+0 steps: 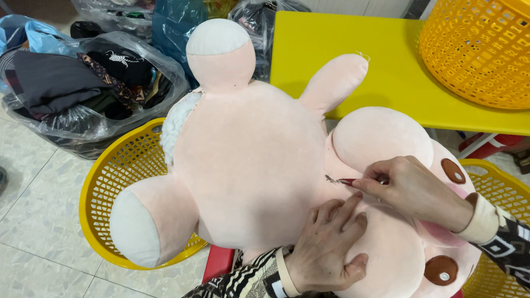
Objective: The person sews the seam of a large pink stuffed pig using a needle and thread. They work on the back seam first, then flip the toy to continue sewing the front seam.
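A large pale-pink plush toy (247, 162) with rounded limbs and soft, velvety fabric is laid across the lap, over a yellow perforated plastic basket (107, 193). It is pressed flat by the left hand (330, 248) — fingers spread. A dark seam spot is pinched by the right hand (412, 189), just below the near edge of the smooth yellow table (344, 48).

black-and-white patterned sleeves (242, 289), cream cuffs, perhaps red-painted nails

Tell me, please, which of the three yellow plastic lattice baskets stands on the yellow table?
The upper-right yellow plastic lattice basket stands on the yellow table; the other two sit lower, beside the pink plush toy.
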